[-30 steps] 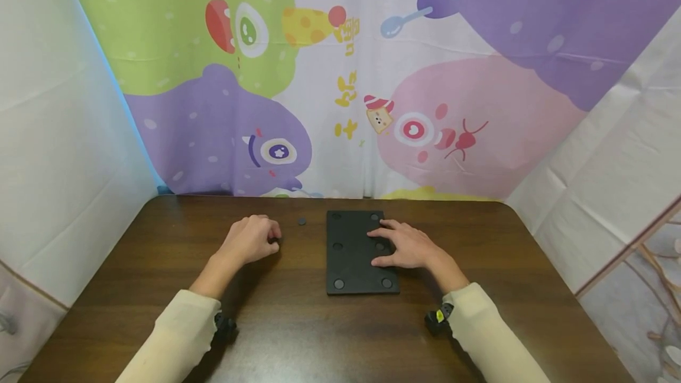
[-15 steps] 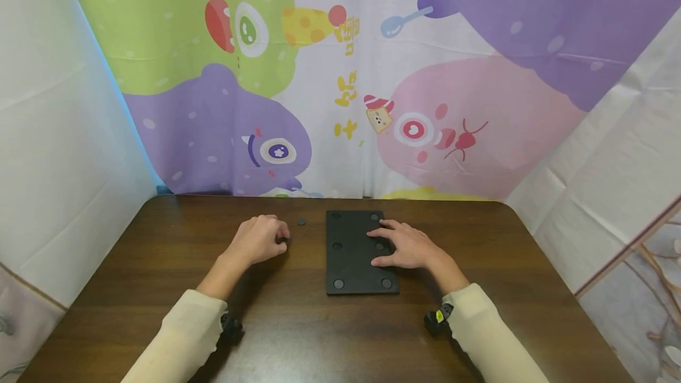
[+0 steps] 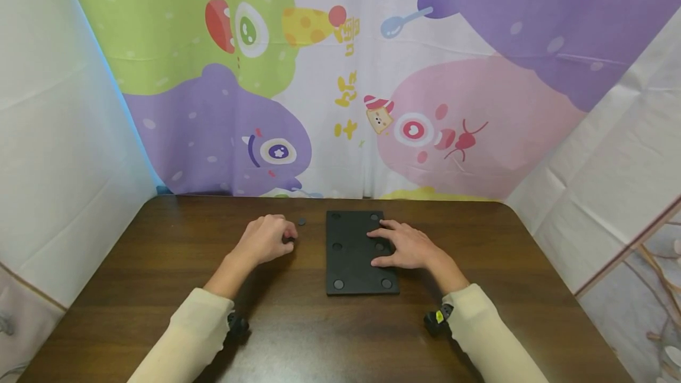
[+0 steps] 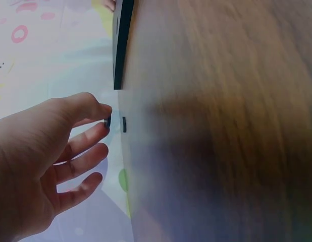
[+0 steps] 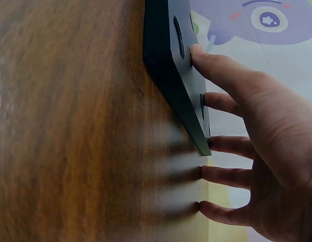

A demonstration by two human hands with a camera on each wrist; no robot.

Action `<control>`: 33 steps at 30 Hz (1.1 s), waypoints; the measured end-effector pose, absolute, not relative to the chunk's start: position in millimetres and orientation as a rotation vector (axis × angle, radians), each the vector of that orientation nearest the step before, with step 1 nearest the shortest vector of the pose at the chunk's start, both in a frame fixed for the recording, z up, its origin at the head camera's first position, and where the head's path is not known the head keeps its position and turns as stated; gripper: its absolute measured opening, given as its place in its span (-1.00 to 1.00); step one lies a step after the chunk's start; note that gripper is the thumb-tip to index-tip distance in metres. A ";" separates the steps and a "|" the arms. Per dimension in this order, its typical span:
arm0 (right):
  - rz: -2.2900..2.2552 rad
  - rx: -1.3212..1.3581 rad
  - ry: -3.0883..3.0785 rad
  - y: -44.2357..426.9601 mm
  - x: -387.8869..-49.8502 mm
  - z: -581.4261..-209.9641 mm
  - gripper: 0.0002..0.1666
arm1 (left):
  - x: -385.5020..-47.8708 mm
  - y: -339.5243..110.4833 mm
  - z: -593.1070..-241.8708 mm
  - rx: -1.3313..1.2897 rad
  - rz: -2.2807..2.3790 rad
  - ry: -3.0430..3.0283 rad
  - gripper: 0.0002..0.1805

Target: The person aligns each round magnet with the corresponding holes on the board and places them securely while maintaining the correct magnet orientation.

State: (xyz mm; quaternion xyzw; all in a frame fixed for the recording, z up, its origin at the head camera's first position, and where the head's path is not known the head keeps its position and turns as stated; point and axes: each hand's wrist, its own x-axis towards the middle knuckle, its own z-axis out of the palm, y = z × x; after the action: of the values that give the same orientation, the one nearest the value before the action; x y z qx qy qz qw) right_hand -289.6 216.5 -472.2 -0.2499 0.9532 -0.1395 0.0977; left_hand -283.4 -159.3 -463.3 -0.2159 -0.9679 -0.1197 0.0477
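Observation:
A flat black board (image 3: pixel 357 266) with several round spots lies on the table. The spots at its near corners and far right look greyer than those at the far left and middle left. My left hand (image 3: pixel 265 239), left of the board and above the tabletop, pinches a small dark disc (image 4: pixel 107 122) between thumb and index finger. Beyond those fingertips lies another small dark disc (image 3: pixel 301 221), flat on the wood. My right hand (image 3: pixel 413 246) rests on the board's right side, fingers spread, thumb and some fingertips touching the top face, the others over the table beside it.
The brown wooden table (image 3: pixel 330 341) has rounded far corners. A printed cartoon curtain (image 3: pixel 340 164) hangs along its far edge, and white cloth walls (image 3: pixel 612 176) stand at both sides. A small black camera (image 3: pixel 239 325) sits on the left wrist.
My left hand has moved a little to the right, toward the board and the loose disc, still pinching its disc. My right hand and the board have stayed in place.

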 end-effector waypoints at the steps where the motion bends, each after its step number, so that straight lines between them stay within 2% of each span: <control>1: -0.414 -0.739 2.822 216.6 -289.6 -472.2 -0.11 | -283.7 -158.3 -463.1 -0.659 -0.375 -2.953 -0.87; 17: -0.419 -0.732 2.820 216.0 -288.5 -472.4 -0.11 | -287.4 -141.9 -456.2 -0.704 -0.360 -2.937 -0.90; 33: -0.406 -0.740 2.820 217.5 -290.4 -473.2 -0.10 | -288.2 -127.9 -456.5 -0.747 -0.379 -2.920 -0.84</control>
State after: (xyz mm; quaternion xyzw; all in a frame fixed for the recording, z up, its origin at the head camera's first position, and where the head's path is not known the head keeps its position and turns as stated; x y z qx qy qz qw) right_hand -290.4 217.5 -473.2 -0.2502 0.9533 -0.1373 0.0986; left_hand -288.2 -127.9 -456.5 -0.2455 -0.9599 -0.1247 0.0519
